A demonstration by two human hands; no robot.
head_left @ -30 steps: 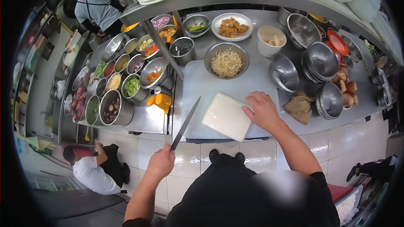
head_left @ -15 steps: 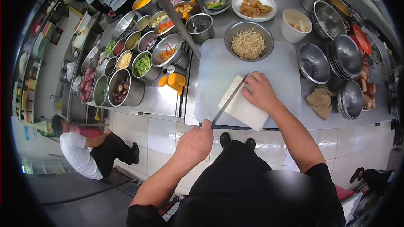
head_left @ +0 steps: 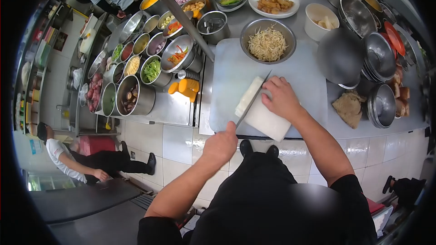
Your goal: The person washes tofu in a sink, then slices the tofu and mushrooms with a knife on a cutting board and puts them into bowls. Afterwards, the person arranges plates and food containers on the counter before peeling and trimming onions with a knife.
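Note:
A flat white slab [head_left: 270, 119], perhaps stacked rice noodle sheets, lies on a pale cutting board [head_left: 305, 81] near the front edge. My left hand [head_left: 221, 144] is closed around the handle of a kitchen knife [head_left: 253, 101]. The blade points away from me and runs along the slab, dividing a narrow strip [head_left: 249, 94] on the left from the wider part. My right hand [head_left: 282, 96] presses on the wider part with bent fingers, the fingertips close beside the blade. Beyond the slab, a metal bowl of bean sprouts [head_left: 267, 45] stands on the board.
Left of the board are metal containers of cut vegetables [head_left: 151, 70] and yellow-capped bottles [head_left: 185, 88]. On the right are stacked metal bowls [head_left: 380, 56], a folded cloth [head_left: 349, 109] and a white tub [head_left: 320, 20]; a blurred dark patch covers one bowl. A person [head_left: 68, 154] is at lower left.
My left hand and the knife have shifted slightly right and away from me, and the strip left of the blade stands more apart. The person at lower left has changed from sitting to striding.

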